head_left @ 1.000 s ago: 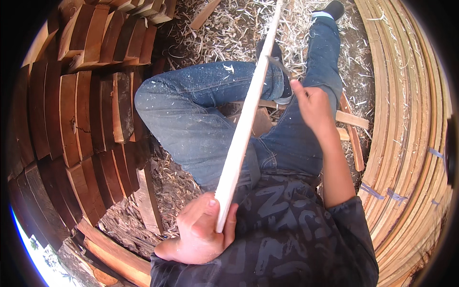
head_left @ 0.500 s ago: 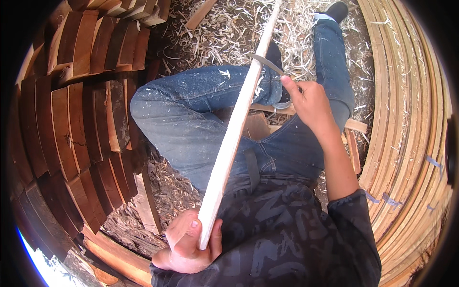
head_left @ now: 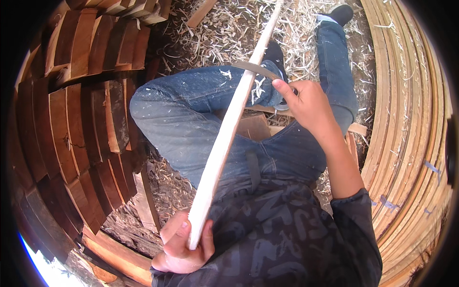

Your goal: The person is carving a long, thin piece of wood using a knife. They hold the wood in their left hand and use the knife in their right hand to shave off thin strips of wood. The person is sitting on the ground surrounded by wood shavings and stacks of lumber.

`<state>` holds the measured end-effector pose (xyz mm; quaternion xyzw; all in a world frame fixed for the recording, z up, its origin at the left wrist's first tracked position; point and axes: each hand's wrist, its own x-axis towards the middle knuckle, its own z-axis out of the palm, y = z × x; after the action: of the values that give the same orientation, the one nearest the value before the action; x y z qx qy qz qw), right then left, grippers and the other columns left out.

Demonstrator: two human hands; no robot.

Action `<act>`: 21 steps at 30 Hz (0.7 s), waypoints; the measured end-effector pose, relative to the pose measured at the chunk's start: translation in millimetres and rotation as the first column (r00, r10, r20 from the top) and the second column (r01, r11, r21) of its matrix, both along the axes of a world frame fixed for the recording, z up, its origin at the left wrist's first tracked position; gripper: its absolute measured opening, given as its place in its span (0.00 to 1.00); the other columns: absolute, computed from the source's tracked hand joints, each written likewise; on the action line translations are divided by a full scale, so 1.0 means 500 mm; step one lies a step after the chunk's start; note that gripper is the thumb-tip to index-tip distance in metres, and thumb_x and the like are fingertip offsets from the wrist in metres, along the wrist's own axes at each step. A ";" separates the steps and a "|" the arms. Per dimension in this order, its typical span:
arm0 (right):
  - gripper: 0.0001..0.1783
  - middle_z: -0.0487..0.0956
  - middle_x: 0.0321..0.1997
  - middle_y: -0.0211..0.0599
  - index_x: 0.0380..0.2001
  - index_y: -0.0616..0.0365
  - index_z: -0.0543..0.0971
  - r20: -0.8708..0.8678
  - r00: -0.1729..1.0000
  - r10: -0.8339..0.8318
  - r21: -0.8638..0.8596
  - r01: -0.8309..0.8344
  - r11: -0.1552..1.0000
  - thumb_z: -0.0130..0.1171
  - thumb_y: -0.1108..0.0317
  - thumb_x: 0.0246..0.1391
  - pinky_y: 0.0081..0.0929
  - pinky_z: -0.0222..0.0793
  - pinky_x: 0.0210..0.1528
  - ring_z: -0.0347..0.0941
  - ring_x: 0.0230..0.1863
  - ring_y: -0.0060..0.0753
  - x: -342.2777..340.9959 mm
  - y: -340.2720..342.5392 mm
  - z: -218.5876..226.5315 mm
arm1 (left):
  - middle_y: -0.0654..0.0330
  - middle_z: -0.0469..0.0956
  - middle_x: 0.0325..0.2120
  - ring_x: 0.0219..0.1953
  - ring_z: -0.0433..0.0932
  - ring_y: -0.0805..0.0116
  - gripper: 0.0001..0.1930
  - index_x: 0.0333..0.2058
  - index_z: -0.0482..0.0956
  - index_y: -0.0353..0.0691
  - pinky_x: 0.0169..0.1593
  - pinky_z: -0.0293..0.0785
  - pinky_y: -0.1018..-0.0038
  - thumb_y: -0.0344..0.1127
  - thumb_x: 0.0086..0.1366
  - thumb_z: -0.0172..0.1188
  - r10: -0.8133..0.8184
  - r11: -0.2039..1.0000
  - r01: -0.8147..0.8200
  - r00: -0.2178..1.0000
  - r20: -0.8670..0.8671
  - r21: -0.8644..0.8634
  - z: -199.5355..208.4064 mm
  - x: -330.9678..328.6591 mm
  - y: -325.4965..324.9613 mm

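A long, pale wooden stick (head_left: 221, 148) slants from low at my body up to the far top, over my bent left leg. My left hand (head_left: 184, 243) grips its thick near end, thumb on one side and fingers on the other. My right hand (head_left: 308, 104) is closed round the handle of a knife, most of which the fingers hide. The curved blade of the knife (head_left: 257, 69) lies across the stick above my left shin, its tip past the left edge. A few curled shavings (head_left: 257, 91) cling beside the stick just below the blade.
Stacked reddish-brown boards (head_left: 64, 129) rise close on the left. Along the right runs a pile of long pale wooden strips (head_left: 397, 119), some bound with grey tape. Wood shavings (head_left: 205, 48) cover the ground ahead, round my feet. A wood block (head_left: 253, 127) sits between my thighs.
The knife and my right hand have moved slightly left and nearer along the stick. The stick's near end, with my left hand, has shifted a little left.
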<state>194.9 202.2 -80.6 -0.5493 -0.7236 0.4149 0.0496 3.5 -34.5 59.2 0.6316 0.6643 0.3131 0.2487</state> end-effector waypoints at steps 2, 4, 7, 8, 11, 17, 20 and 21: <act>0.41 0.67 0.08 0.49 0.09 0.67 0.73 -0.004 1.000 0.006 0.014 -0.006 1.000 0.50 0.36 0.54 0.38 0.63 0.19 0.66 0.12 0.48 0.002 0.005 -0.001 | 0.50 0.73 0.22 0.17 0.72 0.57 0.35 0.56 0.50 0.38 0.18 0.64 0.67 0.19 0.54 0.61 0.003 0.999 -0.004 1.000 -0.028 -0.050 -0.002 -0.009 -0.006; 0.40 0.68 0.09 0.50 0.09 0.67 0.73 -0.004 1.000 0.009 0.013 -0.009 1.000 0.50 0.36 0.54 0.39 0.64 0.20 0.66 0.13 0.49 -0.002 0.006 0.002 | 0.50 0.72 0.22 0.17 0.71 0.57 0.35 0.56 0.50 0.39 0.18 0.63 0.67 0.19 0.54 0.61 0.001 0.998 -0.003 1.000 -0.029 -0.061 -0.006 -0.012 -0.009; 0.40 0.68 0.09 0.51 0.10 0.67 0.73 -0.006 0.999 0.039 0.022 -0.039 0.999 0.50 0.36 0.54 0.40 0.65 0.21 0.68 0.14 0.51 -0.005 -0.021 0.024 | 0.51 0.72 0.21 0.17 0.71 0.57 0.36 0.58 0.50 0.40 0.18 0.63 0.67 0.19 0.54 0.61 -0.011 0.999 0.010 1.000 -0.021 -0.042 -0.012 -0.010 -0.006; 0.40 0.68 0.10 0.52 0.10 0.67 0.73 -0.013 0.997 0.077 0.056 -0.076 0.995 0.51 0.36 0.53 0.41 0.65 0.21 0.68 0.14 0.52 -0.009 -0.039 0.045 | 0.51 0.72 0.21 0.17 0.71 0.57 0.37 0.58 0.51 0.40 0.18 0.63 0.67 0.20 0.54 0.61 -0.017 0.999 0.016 1.000 -0.015 -0.045 -0.007 -0.008 -0.001; 0.40 0.69 0.10 0.54 0.10 0.68 0.73 0.019 0.995 0.098 0.084 -0.099 0.992 0.51 0.37 0.54 0.42 0.66 0.22 0.70 0.16 0.54 -0.009 -0.040 0.053 | 0.52 0.71 0.20 0.16 0.70 0.57 0.37 0.59 0.51 0.39 0.18 0.62 0.67 0.20 0.54 0.61 -0.023 1.000 0.022 1.000 -0.015 -0.020 -0.008 -0.006 0.001; 0.39 0.69 0.10 0.53 0.10 0.68 0.73 0.032 0.999 -0.021 0.010 0.021 1.000 0.50 0.39 0.55 0.42 0.66 0.22 0.69 0.15 0.54 0.000 0.000 -0.007 | 0.51 0.71 0.20 0.16 0.70 0.56 0.32 0.54 0.54 0.37 0.18 0.62 0.67 0.20 0.53 0.60 0.040 0.994 -0.040 0.999 -0.006 -0.098 -0.009 -0.015 -0.013; 0.39 0.69 0.09 0.52 0.11 0.68 0.74 0.052 0.995 0.080 0.067 -0.083 0.994 0.50 0.38 0.55 0.44 0.67 0.22 0.69 0.16 0.56 -0.018 -0.035 0.050 | 0.51 0.70 0.19 0.15 0.68 0.55 0.29 0.51 0.56 0.37 0.17 0.60 0.66 0.19 0.53 0.60 0.007 0.997 -0.009 1.000 -0.024 -0.081 -0.002 -0.012 0.011; 0.39 0.69 0.09 0.52 0.11 0.68 0.74 0.061 0.991 0.119 0.094 -0.125 0.988 0.50 0.38 0.55 0.44 0.67 0.23 0.70 0.16 0.56 -0.017 -0.044 0.059 | 0.52 0.70 0.18 0.15 0.68 0.55 0.27 0.50 0.58 0.36 0.17 0.59 0.66 0.19 0.53 0.60 0.007 0.997 -0.009 1.000 -0.028 -0.075 0.001 -0.005 0.023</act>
<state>186.2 180.3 -51.2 -0.5121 -0.7765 0.3659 0.0311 1.2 -22.9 59.8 0.6235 0.6814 0.2801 0.2617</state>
